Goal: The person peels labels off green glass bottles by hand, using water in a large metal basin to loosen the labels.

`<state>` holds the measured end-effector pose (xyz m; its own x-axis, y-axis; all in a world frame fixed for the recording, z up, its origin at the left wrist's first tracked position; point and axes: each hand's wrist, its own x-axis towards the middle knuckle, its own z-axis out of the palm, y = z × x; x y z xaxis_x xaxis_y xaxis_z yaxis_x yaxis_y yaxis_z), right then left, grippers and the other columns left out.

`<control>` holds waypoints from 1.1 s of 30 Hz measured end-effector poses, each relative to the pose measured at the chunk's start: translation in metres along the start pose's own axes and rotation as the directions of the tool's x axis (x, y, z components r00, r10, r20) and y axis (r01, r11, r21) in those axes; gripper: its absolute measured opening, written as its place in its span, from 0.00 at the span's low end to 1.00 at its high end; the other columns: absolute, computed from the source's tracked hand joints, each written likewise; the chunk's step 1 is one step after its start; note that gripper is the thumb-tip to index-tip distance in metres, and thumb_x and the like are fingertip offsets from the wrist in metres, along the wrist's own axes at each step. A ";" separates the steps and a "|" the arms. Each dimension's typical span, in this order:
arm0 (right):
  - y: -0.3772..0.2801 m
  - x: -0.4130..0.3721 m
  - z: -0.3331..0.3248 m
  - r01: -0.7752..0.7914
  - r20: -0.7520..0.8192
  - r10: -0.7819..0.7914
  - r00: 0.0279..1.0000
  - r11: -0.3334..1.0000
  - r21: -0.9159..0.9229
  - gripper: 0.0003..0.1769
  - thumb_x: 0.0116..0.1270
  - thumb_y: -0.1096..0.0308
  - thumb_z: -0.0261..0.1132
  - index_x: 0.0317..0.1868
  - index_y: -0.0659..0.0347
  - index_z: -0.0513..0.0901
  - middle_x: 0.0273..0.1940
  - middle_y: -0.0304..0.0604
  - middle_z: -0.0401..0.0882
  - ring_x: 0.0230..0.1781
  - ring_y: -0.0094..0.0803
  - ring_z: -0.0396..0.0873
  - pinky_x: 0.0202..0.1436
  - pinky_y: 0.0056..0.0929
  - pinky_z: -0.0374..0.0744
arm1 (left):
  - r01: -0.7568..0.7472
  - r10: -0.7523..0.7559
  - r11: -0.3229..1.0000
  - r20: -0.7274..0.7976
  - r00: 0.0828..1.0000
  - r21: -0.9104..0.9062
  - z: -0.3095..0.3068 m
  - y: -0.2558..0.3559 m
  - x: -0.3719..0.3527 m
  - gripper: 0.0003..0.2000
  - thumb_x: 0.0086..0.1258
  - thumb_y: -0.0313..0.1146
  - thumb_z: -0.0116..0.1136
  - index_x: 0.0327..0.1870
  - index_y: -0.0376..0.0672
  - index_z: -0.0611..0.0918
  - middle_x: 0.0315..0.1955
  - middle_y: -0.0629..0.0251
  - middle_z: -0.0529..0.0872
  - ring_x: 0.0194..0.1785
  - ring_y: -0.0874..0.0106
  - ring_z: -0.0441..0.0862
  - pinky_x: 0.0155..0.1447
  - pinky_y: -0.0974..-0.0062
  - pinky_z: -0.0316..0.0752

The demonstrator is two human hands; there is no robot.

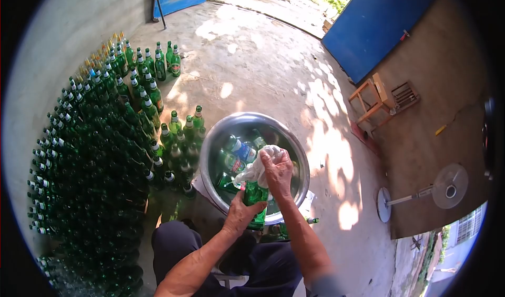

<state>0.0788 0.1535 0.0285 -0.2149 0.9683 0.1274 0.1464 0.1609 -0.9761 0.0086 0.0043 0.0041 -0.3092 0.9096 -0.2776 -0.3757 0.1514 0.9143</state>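
A green glass bottle [256,196] is tilted over the near rim of a large metal basin [211,139]. My left hand [243,211] wraps round its lower body. Above it, my right hand [278,172] grips a wet white cloth [258,168] that covers the bottle's upper part, so the neck is hidden. In the basin lie several more green bottles, one with a blue label [243,151] and one with a red and white label [234,164].
Many green bottles [94,155] stand packed along the left wall, with a smaller group [181,134] beside the basin. To the right are a wooden chair [376,100] and a standing fan [450,191]. Blue doors [376,29] open onto a sunlit yard. Another bottle [311,221] lies by my knees.
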 end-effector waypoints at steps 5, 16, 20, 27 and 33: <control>-0.010 -0.022 0.015 0.157 -0.008 -0.208 0.978 0.761 -0.630 0.40 0.55 0.45 0.82 0.57 0.65 0.79 0.49 0.55 0.82 0.49 0.47 0.85 0.54 0.47 0.81 | -0.036 0.043 0.989 -0.049 0.998 0.144 0.001 -0.005 0.003 0.29 0.57 0.42 0.78 0.54 0.33 0.78 0.43 0.58 0.85 0.47 0.68 0.83 0.54 0.68 0.79; 0.031 0.018 0.000 -0.032 -0.060 0.016 0.998 0.963 -0.269 0.34 0.62 0.62 0.78 0.60 0.70 0.71 0.46 0.48 0.85 0.38 0.33 0.87 0.38 0.33 0.86 | -0.080 0.077 0.876 0.026 0.997 0.476 -0.004 0.010 -0.007 0.50 0.55 0.55 0.76 0.72 0.30 0.66 0.52 0.37 0.86 0.58 0.46 0.85 0.64 0.58 0.78; 0.019 0.039 -0.006 -0.213 0.025 0.213 0.977 0.977 -0.004 0.19 0.63 0.68 0.76 0.48 0.68 0.80 0.34 0.44 0.85 0.25 0.29 0.84 0.26 0.30 0.85 | -0.102 0.095 0.856 0.039 0.995 0.507 -0.003 -0.001 -0.004 0.50 0.54 0.56 0.76 0.72 0.29 0.66 0.51 0.38 0.87 0.57 0.46 0.86 0.64 0.58 0.78; -0.003 0.029 -0.014 -0.442 0.243 0.371 0.896 0.792 0.421 0.20 0.71 0.56 0.69 0.48 0.69 0.83 0.32 0.49 0.85 0.27 0.35 0.86 0.32 0.33 0.86 | -0.124 0.097 0.929 0.094 0.991 0.349 -0.006 0.001 0.002 0.46 0.55 0.50 0.76 0.70 0.27 0.69 0.52 0.39 0.86 0.57 0.49 0.85 0.64 0.59 0.78; 0.026 0.005 -0.014 -0.372 0.133 0.348 0.928 0.894 0.252 0.25 0.75 0.51 0.65 0.54 0.67 0.81 0.37 0.49 0.87 0.30 0.38 0.87 0.37 0.36 0.87 | -0.104 0.085 0.914 0.065 0.994 0.392 -0.007 -0.001 0.002 0.38 0.57 0.42 0.77 0.67 0.32 0.72 0.54 0.48 0.84 0.57 0.60 0.84 0.65 0.65 0.76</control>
<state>0.0946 0.1652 0.0065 -0.2771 0.9290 -0.2452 -0.0323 -0.2641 -0.9640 0.0027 0.0036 0.0004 -0.2830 0.9423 -0.1789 0.0311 0.1954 0.9802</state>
